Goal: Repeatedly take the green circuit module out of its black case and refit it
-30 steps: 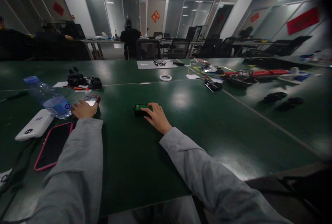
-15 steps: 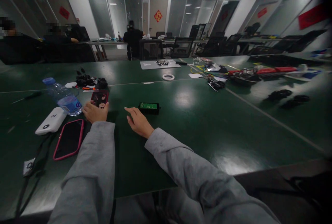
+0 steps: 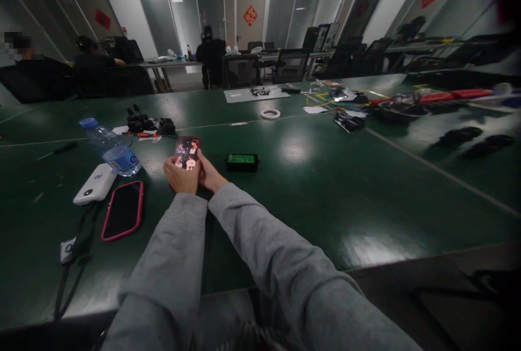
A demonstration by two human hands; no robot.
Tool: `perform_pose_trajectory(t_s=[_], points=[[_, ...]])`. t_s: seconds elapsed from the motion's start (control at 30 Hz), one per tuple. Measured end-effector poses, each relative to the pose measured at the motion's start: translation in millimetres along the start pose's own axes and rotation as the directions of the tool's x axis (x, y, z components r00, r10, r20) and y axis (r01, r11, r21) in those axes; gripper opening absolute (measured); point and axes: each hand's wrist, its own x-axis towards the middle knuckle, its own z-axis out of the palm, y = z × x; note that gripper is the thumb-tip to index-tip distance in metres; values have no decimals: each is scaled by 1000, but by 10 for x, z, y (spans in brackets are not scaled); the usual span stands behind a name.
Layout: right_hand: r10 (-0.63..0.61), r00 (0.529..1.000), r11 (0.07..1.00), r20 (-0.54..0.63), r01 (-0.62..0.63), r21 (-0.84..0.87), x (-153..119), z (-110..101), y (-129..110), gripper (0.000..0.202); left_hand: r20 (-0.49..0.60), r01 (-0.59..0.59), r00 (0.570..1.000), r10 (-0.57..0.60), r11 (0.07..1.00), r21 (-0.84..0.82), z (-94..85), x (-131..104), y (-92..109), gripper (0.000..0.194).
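Both hands grip a smartphone (image 3: 188, 151) in a reddish case, tilted up above the green table. A bright picture of several people fills its visible face. My left hand (image 3: 184, 178) wraps round its lower left side, thumb over the front. On the right edge, my right hand (image 3: 209, 173) is closed against the phone, its fingers partly hidden behind it. Just right of that hand lies a small black device (image 3: 242, 163) with a green lit face. To the left, a second phone (image 3: 123, 210) in a pink case rests flat, its screen dark.
A water bottle (image 3: 112, 147) leans at the left, beside a white power bank (image 3: 95, 184) with a cable. Farther back are black parts (image 3: 142, 122), a roll of white tape (image 3: 270, 114), a grey board (image 3: 240, 95) and tangled wires (image 3: 325, 102). People sit at the back.
The smartphone has come up and to the right in my left hand. My right hand has moved left from beside the black device and closed on the phone. The view has shifted slightly.
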Motion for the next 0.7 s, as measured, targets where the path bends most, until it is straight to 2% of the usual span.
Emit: perform_pose_trajectory(t_s=[0.17,0.47,0.7], points=[[-17,999,997,-30,19,68,82,-73,2,35,-8,-10,1000,10,1000,19,25,-2,-21,69],[-3,998,1000,-55,4,28,5,-29,-21,40,-3,-25,1000,25,996,90,22,-6,0,68],[-28,996,996,-82,34,78,20,-19,-2,38,20,-18,1000,17,999,26,17,-30,50,73]])
